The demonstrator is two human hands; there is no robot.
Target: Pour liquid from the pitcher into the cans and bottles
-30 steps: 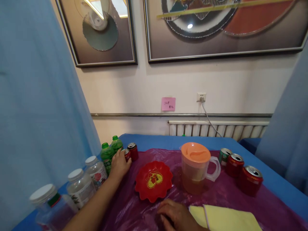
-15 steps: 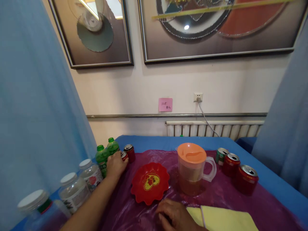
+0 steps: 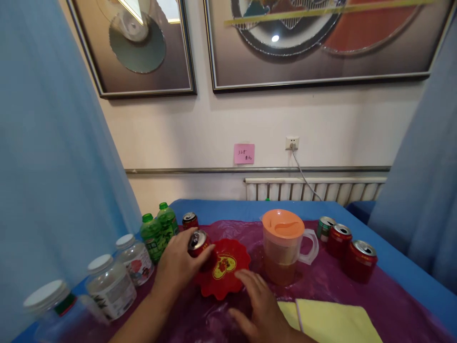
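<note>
My left hand [image 3: 182, 255] is wrapped round a red soda can [image 3: 199, 244], its open top facing up. The can is upright, over the left edge of a red scalloped plate [image 3: 228, 281] with a yellow heart print. Whether it touches the plate I cannot tell. Close to the plate's lower right edge is my right hand [image 3: 262, 305], fingers spread and nothing in them. A clear pitcher [image 3: 282, 262] with an orange lid and pale brown liquid stands to the plate's right. A folded yellow cloth [image 3: 335, 321] lies beside my right hand.
Two green bottles [image 3: 153, 238] and another red can [image 3: 190, 220] stand back left. Several clear jars [image 3: 112, 290] with white lids line the left side. At right are a green can [image 3: 325, 228] and two red cans [image 3: 360, 261]. Purple plastic sheeting [image 3: 317, 286] covers the blue tablecloth.
My left hand has moved right and nearer with the red can, away from the green bottles. My right hand has lifted and spread its fingers beside the plate.
</note>
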